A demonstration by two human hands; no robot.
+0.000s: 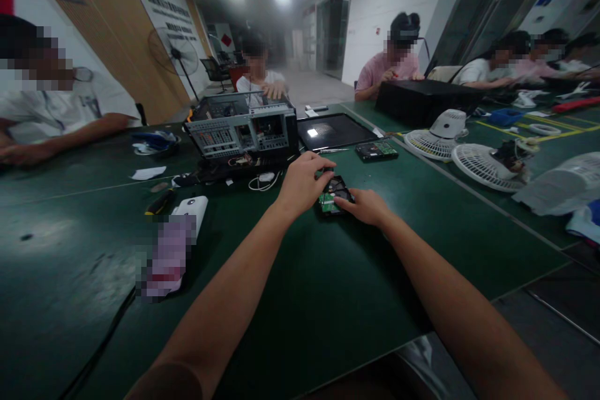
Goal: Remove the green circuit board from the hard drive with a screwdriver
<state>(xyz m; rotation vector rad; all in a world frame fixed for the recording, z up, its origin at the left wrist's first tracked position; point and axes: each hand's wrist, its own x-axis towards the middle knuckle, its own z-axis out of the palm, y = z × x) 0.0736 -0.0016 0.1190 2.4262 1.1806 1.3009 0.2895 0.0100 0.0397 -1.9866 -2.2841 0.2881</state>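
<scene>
A hard drive (334, 195) with a green circuit board lies on the dark green table (328, 300), black frame up. My left hand (302, 182) curls over its left and far edge, fingers closed on it. My right hand (365, 206) presses on its right near corner, thumb and fingers holding the edge. Both arms reach forward from the near edge of the table.
An opened computer case (244, 128) stands behind the drive, with its black side panel (335, 130) and a second drive (376, 150) to the right. White fan parts (469, 150) lie right. A white device (192, 209) and screwdriver (159, 202) lie left. Several other people sit around.
</scene>
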